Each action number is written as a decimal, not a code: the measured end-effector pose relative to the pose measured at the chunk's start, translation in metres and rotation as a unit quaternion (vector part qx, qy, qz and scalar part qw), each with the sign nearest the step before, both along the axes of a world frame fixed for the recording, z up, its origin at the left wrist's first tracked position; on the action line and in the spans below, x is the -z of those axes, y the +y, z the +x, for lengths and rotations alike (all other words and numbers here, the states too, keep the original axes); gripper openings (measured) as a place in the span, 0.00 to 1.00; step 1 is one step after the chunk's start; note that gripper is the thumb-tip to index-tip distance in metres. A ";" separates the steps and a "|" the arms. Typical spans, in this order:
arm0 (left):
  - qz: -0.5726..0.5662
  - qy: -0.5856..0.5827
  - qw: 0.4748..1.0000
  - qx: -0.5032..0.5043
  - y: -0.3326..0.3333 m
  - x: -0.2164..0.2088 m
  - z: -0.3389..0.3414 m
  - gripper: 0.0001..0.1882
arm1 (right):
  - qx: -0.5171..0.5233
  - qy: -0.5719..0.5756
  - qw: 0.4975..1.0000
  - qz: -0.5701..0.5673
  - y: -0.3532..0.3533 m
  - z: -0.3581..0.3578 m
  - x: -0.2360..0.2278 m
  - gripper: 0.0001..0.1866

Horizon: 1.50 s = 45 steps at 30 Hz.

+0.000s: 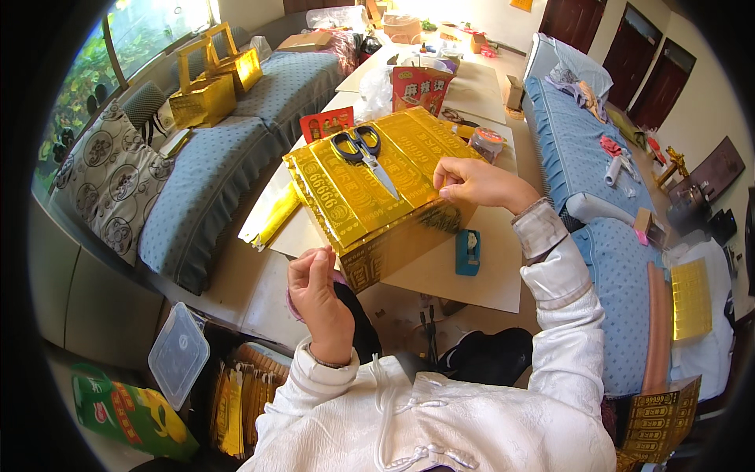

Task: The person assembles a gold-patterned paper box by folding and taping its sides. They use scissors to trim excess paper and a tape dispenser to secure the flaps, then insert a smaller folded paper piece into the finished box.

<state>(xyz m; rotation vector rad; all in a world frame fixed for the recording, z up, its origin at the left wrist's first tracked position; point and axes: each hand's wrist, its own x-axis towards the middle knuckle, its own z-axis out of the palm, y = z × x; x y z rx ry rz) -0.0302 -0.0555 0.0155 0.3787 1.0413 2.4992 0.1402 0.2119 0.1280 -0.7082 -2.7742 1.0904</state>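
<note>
A large gold foil box (370, 197) lies on the low table (472, 275) in front of me. Black-handled scissors (363, 153) rest on its top. My right hand (476, 183) presses its fingertips on the box's right edge near the far corner. My left hand (318, 303) is at the box's near corner, thumb and fingers pinched together close to the gold side panel; whether something thin sits between them I cannot tell. A small blue tape dispenser (468, 252) stands on the table just right of the box.
Gold paper baskets (208, 82) sit on the blue sofa (220, 173) at left. A red packet (421, 88) and tape roll (486, 141) lie beyond the box. Another blue sofa (582, 157) runs along the right. A clear lid (178, 354) and gold paper stacks (236, 393) lie on the floor.
</note>
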 end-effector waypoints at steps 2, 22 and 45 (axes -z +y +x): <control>0.001 -0.002 1.000 0.001 -0.001 0.001 0.000 0.05 | -0.004 -0.002 1.000 0.000 0.003 -0.007 0.002 0.10; -0.014 -0.076 0.996 0.039 -0.010 -0.005 -0.006 0.04 | -0.008 -0.060 0.997 0.047 0.013 -0.023 0.007 0.09; -0.004 -0.098 0.992 0.079 -0.014 0.004 -0.010 0.03 | 0.055 -0.076 0.969 0.228 -0.009 -0.020 0.010 0.12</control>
